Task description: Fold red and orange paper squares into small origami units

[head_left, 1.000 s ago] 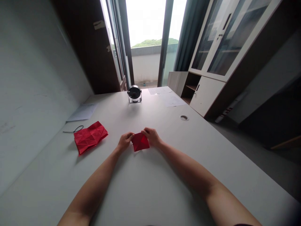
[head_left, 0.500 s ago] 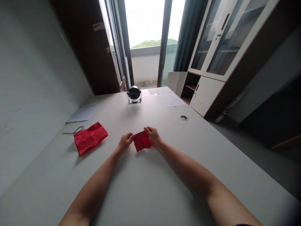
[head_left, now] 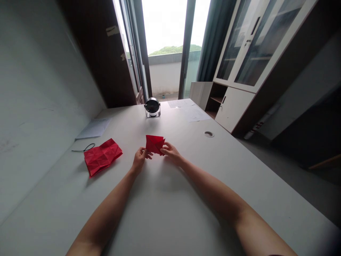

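A small folded red paper (head_left: 154, 144) is held up a little above the white table, tilted, with creases and loose flaps showing. My left hand (head_left: 140, 158) pinches its lower left corner between thumb and fingers. At the right edge, my right hand (head_left: 170, 152) grips the paper, thumb in front and fingers behind. Over to the left lies a larger creased red paper (head_left: 102, 156), its surface marked with a pattern of folds. Near it rests a thin black loop of cord or tie (head_left: 89, 146).
A round silver-and-black device (head_left: 152, 107) stands toward the far edge of the white table (head_left: 160, 213). White sheets (head_left: 197, 113) lie at the far right, and more papers (head_left: 93, 128) by the left wall. A round cable hole (head_left: 208, 134) is on the right. Cabinets (head_left: 234, 106) stand beyond.
The small folded paper has moved away from me and turned in my hands, now showing a triangular flap. Both hands have shifted their grip to its lower left and right edges.
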The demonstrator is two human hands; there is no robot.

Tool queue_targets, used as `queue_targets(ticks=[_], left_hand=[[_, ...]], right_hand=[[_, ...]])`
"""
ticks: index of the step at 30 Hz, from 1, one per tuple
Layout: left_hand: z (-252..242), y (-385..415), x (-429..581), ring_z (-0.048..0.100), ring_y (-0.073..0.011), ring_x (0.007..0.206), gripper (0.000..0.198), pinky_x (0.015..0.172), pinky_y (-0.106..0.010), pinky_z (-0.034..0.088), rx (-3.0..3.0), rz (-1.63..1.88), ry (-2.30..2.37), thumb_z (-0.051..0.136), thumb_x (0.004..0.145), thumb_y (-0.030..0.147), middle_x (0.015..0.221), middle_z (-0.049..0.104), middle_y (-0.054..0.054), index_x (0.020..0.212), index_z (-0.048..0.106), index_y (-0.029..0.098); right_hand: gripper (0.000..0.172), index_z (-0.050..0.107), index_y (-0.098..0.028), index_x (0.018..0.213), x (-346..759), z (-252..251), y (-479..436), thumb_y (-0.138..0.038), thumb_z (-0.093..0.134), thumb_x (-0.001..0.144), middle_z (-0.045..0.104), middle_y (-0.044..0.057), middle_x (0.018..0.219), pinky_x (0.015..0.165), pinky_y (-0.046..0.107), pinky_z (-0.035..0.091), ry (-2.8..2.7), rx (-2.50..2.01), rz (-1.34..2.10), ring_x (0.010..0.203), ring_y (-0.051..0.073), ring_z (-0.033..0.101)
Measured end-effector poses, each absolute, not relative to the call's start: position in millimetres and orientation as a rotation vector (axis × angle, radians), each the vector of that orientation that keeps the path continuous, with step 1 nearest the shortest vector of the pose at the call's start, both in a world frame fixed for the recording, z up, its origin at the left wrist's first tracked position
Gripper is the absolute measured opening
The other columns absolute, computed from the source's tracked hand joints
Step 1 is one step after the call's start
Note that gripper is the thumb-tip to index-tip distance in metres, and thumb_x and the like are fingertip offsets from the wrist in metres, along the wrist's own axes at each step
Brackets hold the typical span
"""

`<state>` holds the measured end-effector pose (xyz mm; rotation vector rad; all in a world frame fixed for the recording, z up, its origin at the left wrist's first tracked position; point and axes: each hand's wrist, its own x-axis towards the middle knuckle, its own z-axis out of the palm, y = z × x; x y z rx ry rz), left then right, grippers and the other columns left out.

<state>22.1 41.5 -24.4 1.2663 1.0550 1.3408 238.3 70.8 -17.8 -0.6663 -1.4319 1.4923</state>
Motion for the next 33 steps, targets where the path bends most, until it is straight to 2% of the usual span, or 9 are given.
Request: queue_targets(ticks=[3, 7, 10, 15, 18, 23, 26, 29, 33], left_hand=[[-24, 41, 24, 0.066, -0.0153, 0.060, 0.040, 0.064, -0.028, 0.046, 1.257, 1.315, 1.040, 0.064, 0.086, 0.054, 0.081, 0.073, -0.007, 0.095, 0.052, 0.017], [-23, 40, 24, 0.062, -0.0139, 0.058, 0.037, 0.063, -0.027, 0.046, 1.271, 1.311, 1.028, 0.065, 0.086, 0.052, 0.070, 0.069, -0.002, 0.090, 0.054, 0.017], [-24, 40, 24, 0.054, -0.0111, 0.054, 0.033, 0.057, -0.024, 0.042, 1.291, 1.316, 1.036, 0.066, 0.086, 0.048, 0.060, 0.059, 0.003, 0.085, 0.056, 0.017], [-27, 41, 23, 0.045, -0.0087, 0.050, 0.031, 0.050, -0.021, 0.035, 1.304, 1.304, 1.101, 0.069, 0.083, 0.046, 0.057, 0.051, 0.005, 0.085, 0.061, 0.016], [-29, 42, 22, 0.042, -0.0084, 0.049, 0.031, 0.049, -0.020, 0.032, 1.325, 1.326, 1.127, 0.072, 0.081, 0.045, 0.056, 0.048, 0.006, 0.089, 0.063, 0.016], [-31, 43, 22, 0.047, -0.0092, 0.050, 0.030, 0.050, -0.021, 0.036, 1.324, 1.377, 1.118, 0.071, 0.081, 0.043, 0.056, 0.050, 0.006, 0.092, 0.063, 0.017], [-27, 41, 23, 0.055, -0.0120, 0.055, 0.032, 0.056, -0.024, 0.045, 1.311, 1.388, 1.068, 0.071, 0.081, 0.043, 0.063, 0.060, 0.002, 0.097, 0.062, 0.016], [-21, 39, 24, 0.064, -0.0152, 0.067, 0.036, 0.066, -0.029, 0.052, 1.322, 1.395, 1.014, 0.071, 0.081, 0.041, 0.082, 0.069, -0.005, 0.106, 0.061, 0.016], [-14, 34, 26, 0.068, -0.0195, 0.088, 0.044, 0.081, -0.033, 0.053, 1.333, 1.385, 1.005, 0.074, 0.079, 0.036, 0.106, 0.071, -0.010, 0.117, 0.059, 0.018]], right_hand=[[0.048, 0.061, -0.018, 0.113, 236, -20, 72, -0.044, 0.077, 0.076, 0.071, 0.006, 0.092, 0.066, 0.028, 0.046, -1.472, -0.660, 1.479, 0.072, 0.016, 0.063], [0.036, 0.066, -0.016, 0.099, 233, -28, 76, -0.042, 0.073, 0.077, 0.069, 0.005, 0.082, 0.060, 0.027, 0.044, -1.466, -0.743, 1.382, 0.066, 0.015, 0.061], [0.028, 0.067, -0.015, 0.093, 233, -33, 80, -0.038, 0.069, 0.077, 0.066, 0.003, 0.072, 0.057, 0.027, 0.042, -1.466, -0.794, 1.318, 0.061, 0.014, 0.058], [0.020, 0.067, -0.015, 0.086, 233, -35, 82, -0.033, 0.067, 0.077, 0.060, -0.001, 0.065, 0.055, 0.025, 0.039, -1.472, -0.800, 1.273, 0.058, 0.012, 0.052], [0.018, 0.067, -0.016, 0.083, 233, -34, 82, -0.033, 0.066, 0.076, 0.062, 0.000, 0.067, 0.057, 0.026, 0.040, -1.489, -0.796, 1.273, 0.059, 0.012, 0.052], [0.024, 0.068, -0.016, 0.091, 232, -35, 82, -0.033, 0.067, 0.074, 0.064, 0.002, 0.073, 0.060, 0.026, 0.041, -1.490, -0.783, 1.275, 0.064, 0.013, 0.052], [0.024, 0.068, -0.016, 0.092, 232, -38, 85, -0.034, 0.066, 0.077, 0.063, 0.001, 0.075, 0.062, 0.026, 0.041, -1.502, -0.789, 1.206, 0.067, 0.014, 0.051], [0.018, 0.070, -0.018, 0.088, 233, -42, 87, -0.032, 0.065, 0.079, 0.060, 0.001, 0.079, 0.063, 0.026, 0.042, -1.552, -0.835, 1.038, 0.069, 0.013, 0.051], [0.013, 0.073, -0.021, 0.087, 235, -45, 87, -0.024, 0.063, 0.080, 0.058, 0.004, 0.093, 0.069, 0.027, 0.048, -1.619, -0.847, 0.866, 0.080, 0.015, 0.058]])
